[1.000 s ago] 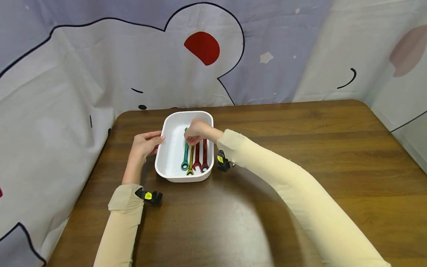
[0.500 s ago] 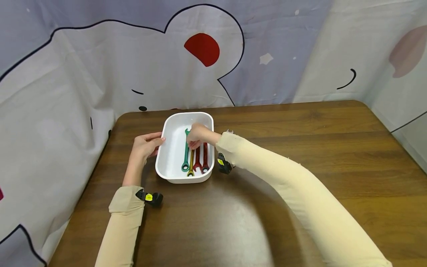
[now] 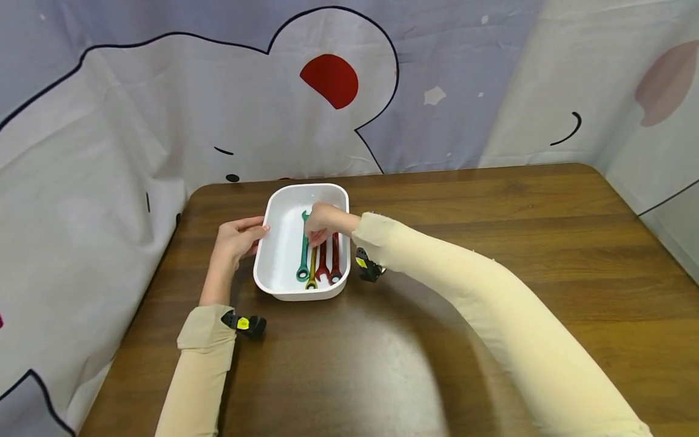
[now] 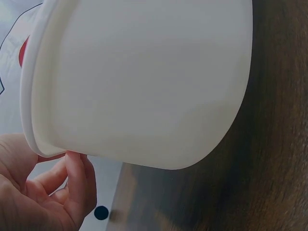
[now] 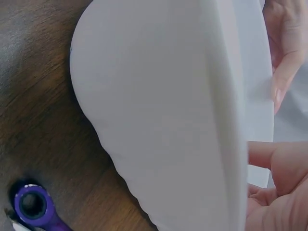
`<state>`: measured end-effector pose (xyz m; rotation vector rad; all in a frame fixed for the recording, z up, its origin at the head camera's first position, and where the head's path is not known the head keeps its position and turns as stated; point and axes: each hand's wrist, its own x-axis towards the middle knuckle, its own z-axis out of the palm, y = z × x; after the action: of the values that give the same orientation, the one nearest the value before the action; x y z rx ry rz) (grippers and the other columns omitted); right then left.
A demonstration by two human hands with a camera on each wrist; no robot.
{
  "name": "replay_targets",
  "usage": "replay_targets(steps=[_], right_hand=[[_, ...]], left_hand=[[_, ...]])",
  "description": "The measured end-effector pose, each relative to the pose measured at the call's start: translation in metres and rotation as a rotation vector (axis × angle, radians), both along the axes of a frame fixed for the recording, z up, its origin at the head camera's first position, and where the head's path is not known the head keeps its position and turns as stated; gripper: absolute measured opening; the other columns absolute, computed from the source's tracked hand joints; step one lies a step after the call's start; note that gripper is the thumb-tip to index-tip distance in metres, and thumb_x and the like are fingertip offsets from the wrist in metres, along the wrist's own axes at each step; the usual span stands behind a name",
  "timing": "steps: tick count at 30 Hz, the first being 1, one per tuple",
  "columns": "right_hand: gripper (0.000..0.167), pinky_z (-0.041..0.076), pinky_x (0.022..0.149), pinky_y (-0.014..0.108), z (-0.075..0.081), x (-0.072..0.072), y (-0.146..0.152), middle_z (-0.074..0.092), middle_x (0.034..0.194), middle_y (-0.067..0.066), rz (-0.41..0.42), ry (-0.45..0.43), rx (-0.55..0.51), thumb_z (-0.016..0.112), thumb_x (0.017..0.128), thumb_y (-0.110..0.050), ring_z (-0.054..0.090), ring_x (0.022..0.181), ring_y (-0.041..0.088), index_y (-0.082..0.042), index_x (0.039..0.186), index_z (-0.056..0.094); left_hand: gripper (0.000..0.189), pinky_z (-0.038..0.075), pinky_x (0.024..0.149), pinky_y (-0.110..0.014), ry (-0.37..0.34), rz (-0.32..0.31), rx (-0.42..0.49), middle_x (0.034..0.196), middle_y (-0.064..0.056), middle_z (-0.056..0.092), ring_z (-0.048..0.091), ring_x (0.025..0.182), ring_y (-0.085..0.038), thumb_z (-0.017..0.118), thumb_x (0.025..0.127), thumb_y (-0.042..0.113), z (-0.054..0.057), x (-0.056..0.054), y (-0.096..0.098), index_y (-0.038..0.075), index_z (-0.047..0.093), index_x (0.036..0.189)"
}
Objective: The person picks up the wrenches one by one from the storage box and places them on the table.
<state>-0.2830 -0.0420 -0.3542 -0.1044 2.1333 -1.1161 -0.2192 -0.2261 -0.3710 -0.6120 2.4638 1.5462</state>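
Observation:
A white tray (image 3: 273, 255) sits toward the back left of the table. My left hand (image 3: 237, 240) pinches its left rim, thumb on top; in the left wrist view the curled fingers (image 4: 79, 180) lie under the rim. Inside the tray lie a green wrench (image 3: 304, 255), a yellow wrench (image 3: 312, 270) and two red wrenches (image 3: 323, 261). My right hand (image 3: 323, 223) reaches over the right wall, its fingers bent down over the upper part of the yellow wrench. The tray wall hides those fingertips in the right wrist view, so whether they grip it is unclear.
A purple wrench (image 5: 36, 207) lies on the table outside the tray's right wall, seen in the right wrist view. The brown wooden table (image 3: 491, 218) extends to the right and front. A printed curtain (image 3: 164, 121) hangs behind it.
My right hand has moved slightly down and toward me over the wrenches inside the tray. The left hand keeps its place on the rim, and the tray has not visibly moved.

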Motion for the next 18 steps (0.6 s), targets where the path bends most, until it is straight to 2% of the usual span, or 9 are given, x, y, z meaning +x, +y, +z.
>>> replay_targets(steps=[2, 5, 7, 10, 14, 18], right_hand=[[0.018, 0.054, 0.088, 0.036, 0.000, -0.002, 0.000, 0.061, 0.079, 0.018, -0.008, -0.035, -0.007, 0.058, 0.087, 0.006, 0.064, 0.107, 0.038, 0.012, 0.104, 0.052], [0.003, 0.052, 0.092, 0.037, 0.002, -0.005, -0.002, 0.059, 0.075, 0.016, -0.016, -0.085, -0.007, 0.056, 0.088, 0.007, 0.064, 0.106, 0.037, 0.010, 0.087, 0.056], [0.008, 0.051, 0.094, 0.037, 0.002, -0.005, -0.003, 0.058, 0.075, 0.016, -0.017, -0.105, -0.003, 0.056, 0.089, 0.006, 0.065, 0.097, 0.037, 0.008, 0.081, 0.057], [0.009, 0.052, 0.093, 0.036, 0.003, -0.005, -0.004, 0.059, 0.076, 0.016, -0.013, -0.103, 0.006, 0.057, 0.090, 0.006, 0.065, 0.081, 0.030, 0.008, 0.081, 0.057], [0.007, 0.058, 0.075, 0.030, 0.003, -0.004, -0.008, 0.067, 0.073, 0.016, -0.036, -0.094, 0.055, 0.061, 0.087, 0.003, 0.069, 0.065, 0.022, 0.009, 0.082, 0.062], [0.008, 0.057, 0.055, 0.030, -0.054, -0.051, -0.019, 0.069, 0.067, 0.019, -0.029, -0.167, 0.021, 0.063, 0.080, 0.005, 0.070, 0.059, 0.025, 0.008, 0.072, 0.065]], left_hand=[[0.048, 0.052, 0.079, -0.024, -0.001, 0.003, 0.001, 0.134, -0.011, 0.058, 0.056, 0.091, -0.011, 0.063, 0.093, 0.028, 0.000, 0.000, 0.000, 0.015, 0.054, 0.138], [0.047, 0.051, 0.075, -0.021, 0.000, 0.010, 0.001, 0.134, -0.011, 0.058, 0.057, 0.092, -0.011, 0.064, 0.093, 0.027, -0.001, 0.000, 0.000, 0.014, 0.054, 0.137], [0.047, 0.050, 0.071, -0.018, 0.000, 0.016, 0.000, 0.134, -0.010, 0.058, 0.057, 0.093, -0.012, 0.064, 0.093, 0.027, -0.001, -0.001, 0.000, 0.014, 0.054, 0.137], [0.047, 0.050, 0.068, -0.016, 0.006, 0.015, 0.002, 0.134, -0.011, 0.058, 0.057, 0.092, -0.012, 0.064, 0.093, 0.026, -0.003, -0.001, 0.000, 0.014, 0.054, 0.137], [0.047, 0.050, 0.067, -0.016, 0.004, 0.014, 0.002, 0.134, -0.011, 0.058, 0.057, 0.093, -0.013, 0.064, 0.093, 0.027, -0.003, -0.001, 0.000, 0.014, 0.054, 0.137], [0.047, 0.050, 0.069, -0.017, -0.001, 0.017, 0.000, 0.135, -0.011, 0.058, 0.057, 0.095, -0.014, 0.064, 0.093, 0.027, -0.002, -0.001, 0.000, 0.014, 0.054, 0.137]])
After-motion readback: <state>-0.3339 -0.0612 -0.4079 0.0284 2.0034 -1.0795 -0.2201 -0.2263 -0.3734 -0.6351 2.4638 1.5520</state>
